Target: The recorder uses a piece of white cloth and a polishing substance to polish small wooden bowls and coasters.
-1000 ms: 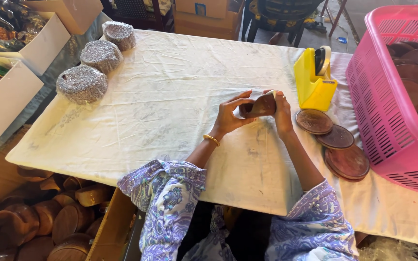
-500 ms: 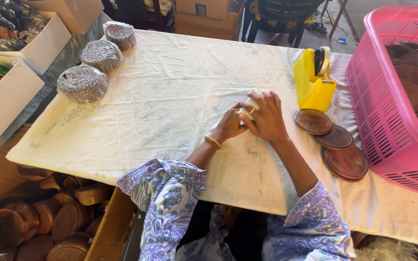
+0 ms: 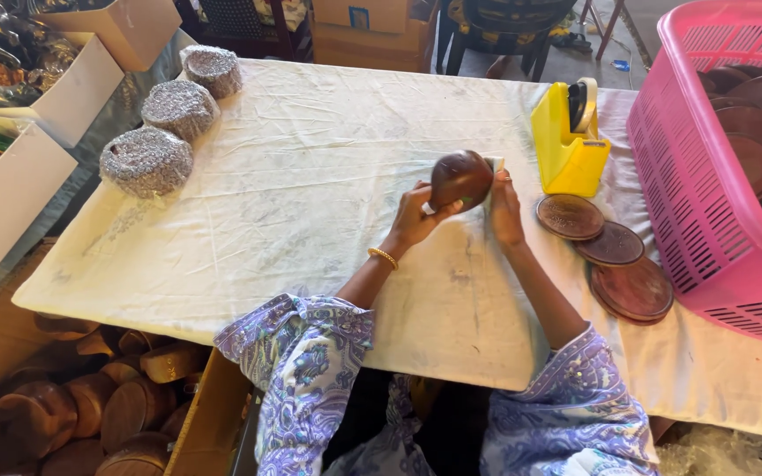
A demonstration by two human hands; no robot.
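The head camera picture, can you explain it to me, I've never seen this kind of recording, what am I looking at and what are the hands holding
There is no machine: the camera sits on a person's head and looks down at their own two bare hands over a table covered with a white cloth. The left hand and right hand together hold a round dark brown wooden piece above the cloth. To the right lie three flat brown discs, a yellow tape dispenser and a pink basket holding more discs. At far left sit three silver-wrapped round bundles. A cardboard box of wooden pieces stands below the table.
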